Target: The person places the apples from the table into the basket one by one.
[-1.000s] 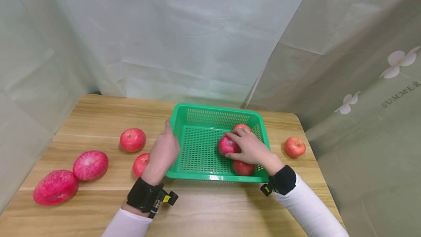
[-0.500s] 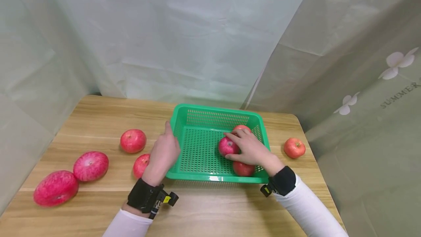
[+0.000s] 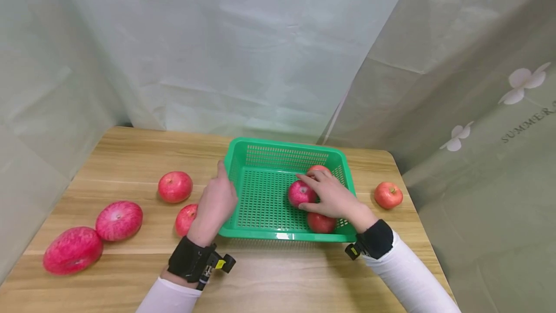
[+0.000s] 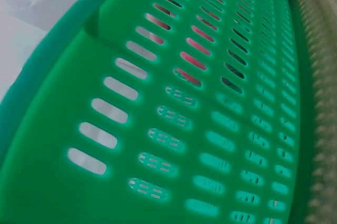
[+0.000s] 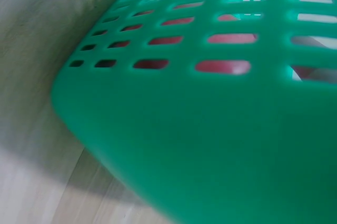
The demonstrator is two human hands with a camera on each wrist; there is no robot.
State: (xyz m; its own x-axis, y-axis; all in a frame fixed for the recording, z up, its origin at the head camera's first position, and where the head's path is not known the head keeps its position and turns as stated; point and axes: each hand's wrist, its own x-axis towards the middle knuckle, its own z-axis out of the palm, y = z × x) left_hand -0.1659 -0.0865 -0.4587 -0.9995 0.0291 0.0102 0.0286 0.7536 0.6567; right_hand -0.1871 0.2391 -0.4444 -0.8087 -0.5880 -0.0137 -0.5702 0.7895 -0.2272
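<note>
A green slotted plastic basket (image 3: 286,236) sits on the table. My left hand (image 3: 215,202) is at its left rim, index finger pointing away from me; the other fingers are partly hidden. Inside the basket my right hand (image 3: 332,194) holds a dark pink apple (image 3: 301,193) between thumb and fingers. One red apple (image 3: 319,169) lies behind that hand, and another red apple (image 3: 321,223) lies in front of it, near the basket's front wall. In the left wrist view the basket wall (image 4: 47,129) fills most of the frame. The right wrist view shows its outer side (image 5: 158,108).
Left of the basket are a red apple (image 3: 175,187), another apple (image 3: 185,220) partly behind my left wrist, and two streaked pink apples (image 3: 119,220) side by side. A lighter red apple (image 3: 388,195) lies to the right. Pale curtains (image 3: 260,52) surround the wooden table (image 3: 278,279).
</note>
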